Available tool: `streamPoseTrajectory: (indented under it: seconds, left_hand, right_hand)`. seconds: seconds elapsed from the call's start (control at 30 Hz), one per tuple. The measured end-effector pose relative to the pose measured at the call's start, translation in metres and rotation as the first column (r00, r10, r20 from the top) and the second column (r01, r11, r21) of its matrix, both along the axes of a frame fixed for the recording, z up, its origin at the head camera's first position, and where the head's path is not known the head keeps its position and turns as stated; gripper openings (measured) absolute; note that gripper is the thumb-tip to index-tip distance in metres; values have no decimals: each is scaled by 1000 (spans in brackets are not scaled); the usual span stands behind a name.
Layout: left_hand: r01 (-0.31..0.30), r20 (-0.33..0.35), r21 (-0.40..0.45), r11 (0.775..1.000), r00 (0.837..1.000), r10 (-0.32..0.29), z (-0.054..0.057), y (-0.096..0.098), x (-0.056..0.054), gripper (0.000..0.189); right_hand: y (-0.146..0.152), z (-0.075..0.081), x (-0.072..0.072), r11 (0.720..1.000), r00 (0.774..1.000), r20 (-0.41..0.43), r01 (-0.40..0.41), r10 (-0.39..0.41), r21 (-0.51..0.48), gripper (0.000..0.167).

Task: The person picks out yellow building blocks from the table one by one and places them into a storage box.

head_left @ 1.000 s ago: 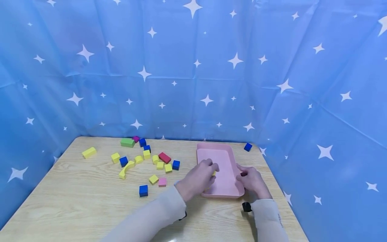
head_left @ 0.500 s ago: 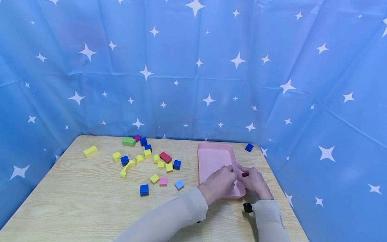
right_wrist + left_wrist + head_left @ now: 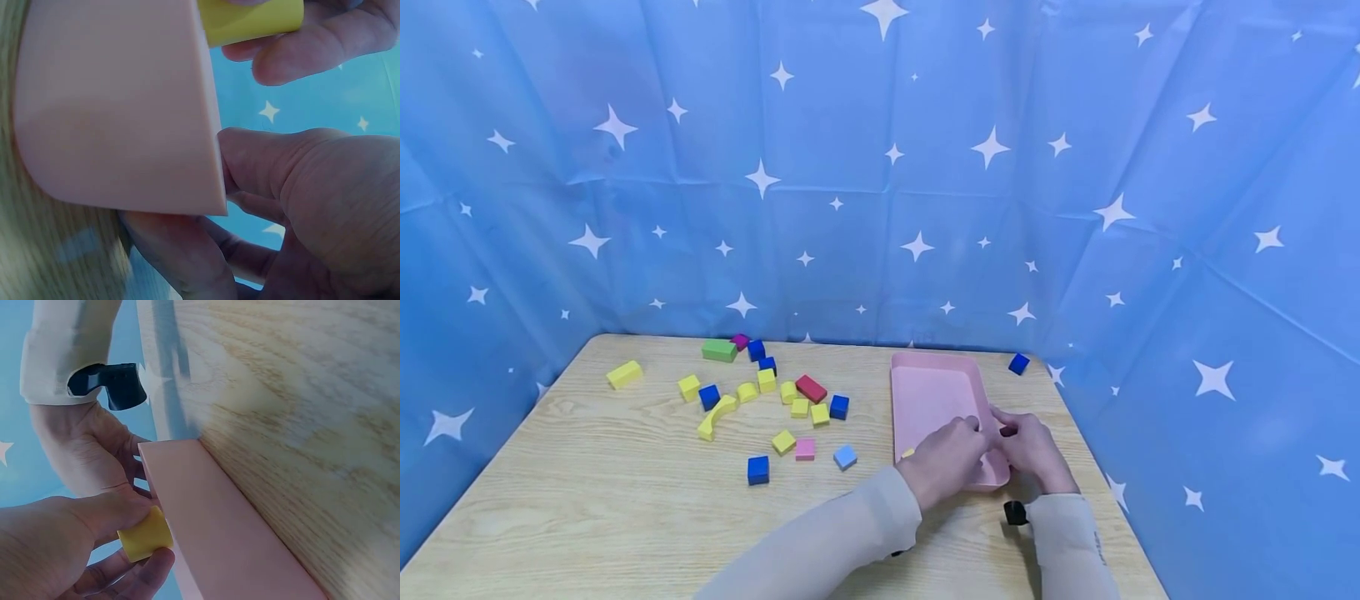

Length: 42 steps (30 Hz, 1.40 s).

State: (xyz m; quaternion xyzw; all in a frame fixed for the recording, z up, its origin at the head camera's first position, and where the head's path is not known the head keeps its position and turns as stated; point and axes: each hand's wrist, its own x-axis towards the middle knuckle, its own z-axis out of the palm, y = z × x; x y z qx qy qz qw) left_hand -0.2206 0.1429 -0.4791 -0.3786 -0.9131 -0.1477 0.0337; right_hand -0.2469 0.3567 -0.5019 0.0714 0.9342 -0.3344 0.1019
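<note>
A shallow pink tray (image 3: pixel 928 392) lies on the right part of the table. My left hand (image 3: pixel 946 457) reaches over its near half and pinches a small yellow block (image 3: pixel 147 534) between thumb and fingers. That block is beside the tray's rim in both wrist views; from the head view my hand hides it. My right hand (image 3: pixel 1036 450) grips the tray's right wall, thumb at the rim and fingers against the outside. A bit of yellow (image 3: pixel 908 452) shows inside the tray beside my left hand, mostly covered.
Left of the tray several loose blocks are scattered, among them a light blue block (image 3: pixel 845 457), a red block (image 3: pixel 811 388), a green block (image 3: pixel 719 350) and a yellow arch (image 3: pixel 717 417). One blue cube (image 3: pixel 1018 363) sits near the far right corner. A starry curtain (image 3: pixel 820 167) hangs behind.
My left hand has moved right across the tray toward my right hand, then stayed nearly still. The light blue block came out from behind my left arm. My right hand keeps its place.
</note>
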Motion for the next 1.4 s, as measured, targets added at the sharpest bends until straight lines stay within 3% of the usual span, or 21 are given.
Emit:
streamPoseTrajectory:
  seconds: [0.33,0.67,1.17,1.4]
  left_hand:
    - [-44,-33,-54,998,999,42,-3,-2,0,43]
    - [-62,-31,-49,997,998,61,1,-17,-1,26]
    - [-124,-21,35,992,992,125,8,-73,-11,28]
    - [-184,42,80,980,983,181,7,-104,-14,32]
  right_hand:
    - [-3,0,-1,1000,1000,-1,5,-5,4,65]
    - [-6,0,0,999,999,27,32,-32,-7,63]
    - [-7,-1,-2,999,999,15,35,-36,7,65]
    - [-5,-1,-1,999,1000,15,25,-26,27,66]
